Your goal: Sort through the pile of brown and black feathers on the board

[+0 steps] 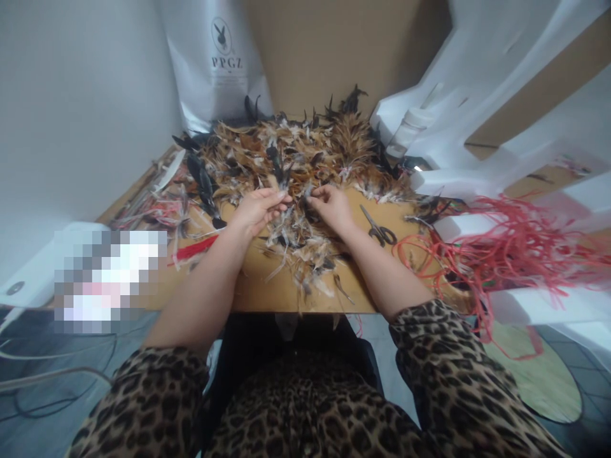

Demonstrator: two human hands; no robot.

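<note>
A big heap of brown, tan and black feathers point(296, 149) covers the far half of a cardboard work surface point(267, 289). My left hand point(258, 208) reaches into the near edge of the heap with its fingers pinched on a few feathers. My right hand point(331, 205) is close beside it, fingers curled and pinching feathers too. A smaller scatter of loose feathers point(300, 245) lies between and below my wrists.
Black scissors point(379, 228) lie just right of my right wrist. A tangle of red rubber bands point(501, 248) spreads at the right. A red bundle point(193, 249) lies at the left. A white PPGZ bag point(217, 63) and white foam pieces point(477, 95) stand behind.
</note>
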